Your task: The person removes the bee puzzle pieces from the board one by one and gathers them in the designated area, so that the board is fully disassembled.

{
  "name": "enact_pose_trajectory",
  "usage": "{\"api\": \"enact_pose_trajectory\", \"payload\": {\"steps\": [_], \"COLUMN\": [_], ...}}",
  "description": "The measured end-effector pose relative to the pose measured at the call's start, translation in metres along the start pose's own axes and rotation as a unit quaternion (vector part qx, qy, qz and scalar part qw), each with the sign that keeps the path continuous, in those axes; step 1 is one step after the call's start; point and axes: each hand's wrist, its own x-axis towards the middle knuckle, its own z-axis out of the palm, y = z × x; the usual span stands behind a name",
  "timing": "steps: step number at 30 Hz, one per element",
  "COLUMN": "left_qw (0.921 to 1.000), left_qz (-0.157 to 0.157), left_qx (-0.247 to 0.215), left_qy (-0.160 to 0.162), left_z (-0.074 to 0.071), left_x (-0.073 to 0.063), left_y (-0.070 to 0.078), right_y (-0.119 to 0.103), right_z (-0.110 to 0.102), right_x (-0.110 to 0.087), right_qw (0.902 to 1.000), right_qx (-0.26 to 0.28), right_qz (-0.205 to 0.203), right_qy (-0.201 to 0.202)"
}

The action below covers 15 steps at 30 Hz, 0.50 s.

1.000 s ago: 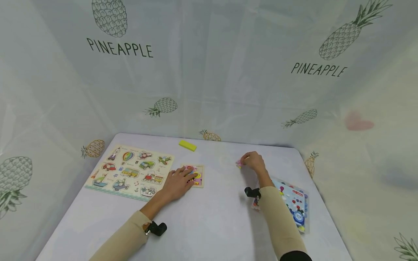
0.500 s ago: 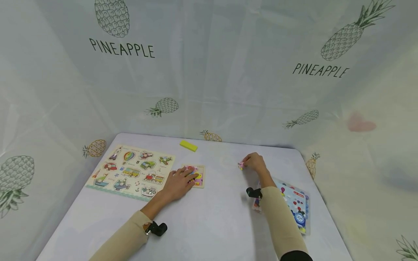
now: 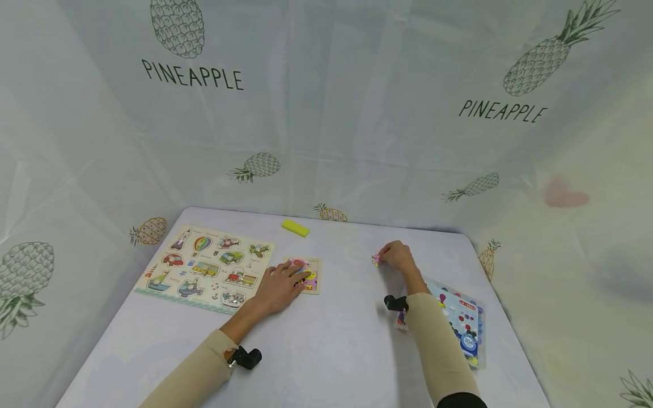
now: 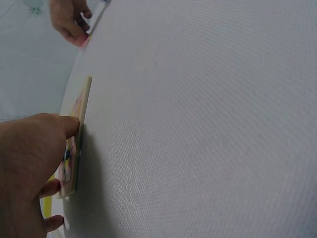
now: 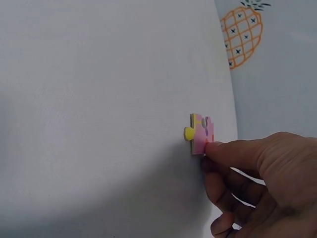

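Between thumb and fingers my right hand [image 3: 400, 258] pinches a small pink and yellow jigsaw piece [image 5: 200, 134], its yellow knob facing away from the hand in the right wrist view. The piece is over the back right part of the table; whether it touches the cloth I cannot tell. My left hand [image 3: 278, 288] lies with spread fingers on a small square jigsaw board [image 3: 312, 276], which its palm and fingers partly cover. In the left wrist view the board [image 4: 74, 158] shows edge-on beneath the thumb and fingers.
Left of the small board lies a large picture board [image 3: 204, 269] with vehicle shapes. A yellow block [image 3: 295, 228] sits near the back edge. A blue package [image 3: 461, 323] lies partly under the right forearm. A pineapple-print curtain [image 3: 347, 113] rises behind the white table [image 3: 326, 362].
The jigsaw piece in my right hand has turned slightly and shifted a little. My left hand stays on the small board. The whole view has drifted slightly.
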Motion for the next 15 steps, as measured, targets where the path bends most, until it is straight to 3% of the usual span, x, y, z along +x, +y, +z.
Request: {"api": "enact_pose_trajectory", "payload": {"steps": [6,15], "left_qw": [1.0000,0.9999], "left_qz": [-0.003,-0.007], "left_qx": [-0.003,0.002], "left_qy": [0.003,-0.010], "left_z": [-0.0005,-0.0006], "left_x": [-0.0001,-0.0007], "left_y": [-0.0004,-0.0008], "right_y": [0.0036,0.0043], "right_z": [0.0039,0.0034], "right_x": [0.0047,0.0040], "right_qw": [0.9998,0.9999], "right_qx": [-0.012,-0.012], "right_qz": [-0.016,-0.008], "right_qy": [0.004,-0.006]}}
